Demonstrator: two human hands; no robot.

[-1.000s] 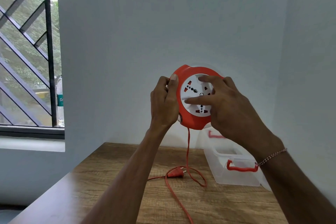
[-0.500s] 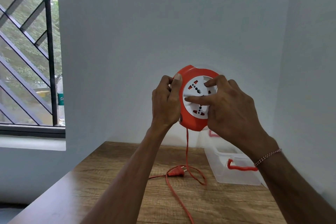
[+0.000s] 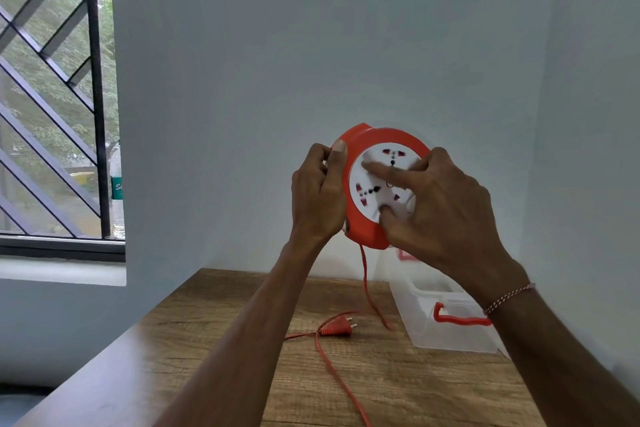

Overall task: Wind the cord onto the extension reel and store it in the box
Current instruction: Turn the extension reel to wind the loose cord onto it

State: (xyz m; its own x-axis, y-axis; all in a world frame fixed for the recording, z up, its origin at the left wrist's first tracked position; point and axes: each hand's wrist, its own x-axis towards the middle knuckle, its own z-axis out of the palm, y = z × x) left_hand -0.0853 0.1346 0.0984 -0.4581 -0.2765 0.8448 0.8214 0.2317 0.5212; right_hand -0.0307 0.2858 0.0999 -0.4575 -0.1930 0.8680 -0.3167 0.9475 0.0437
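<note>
I hold an orange extension reel [image 3: 365, 146] with a white socket face up in the air above the table. My left hand [image 3: 318, 196] grips its left rim, thumb on the front edge. My right hand [image 3: 440, 201] lies over the white face, index finger and thumb pressed on it. The orange cord [image 3: 369, 291] hangs from the reel's bottom down to the table, loops, and runs toward me. Its orange plug [image 3: 337, 326] lies on the wood. A clear plastic box [image 3: 429, 319] with orange handles stands open at the right, partly behind my right arm.
The wooden table [image 3: 214, 350] stands in a corner, with white walls behind and to the right. A barred window [image 3: 52, 97] is at the left, with a bottle [image 3: 117, 191] on its sill.
The white socket face has turned under my right hand; the fingers shifted from the middle to upper left and bottom. The cord loop on the table has shrunk toward the reel.
</note>
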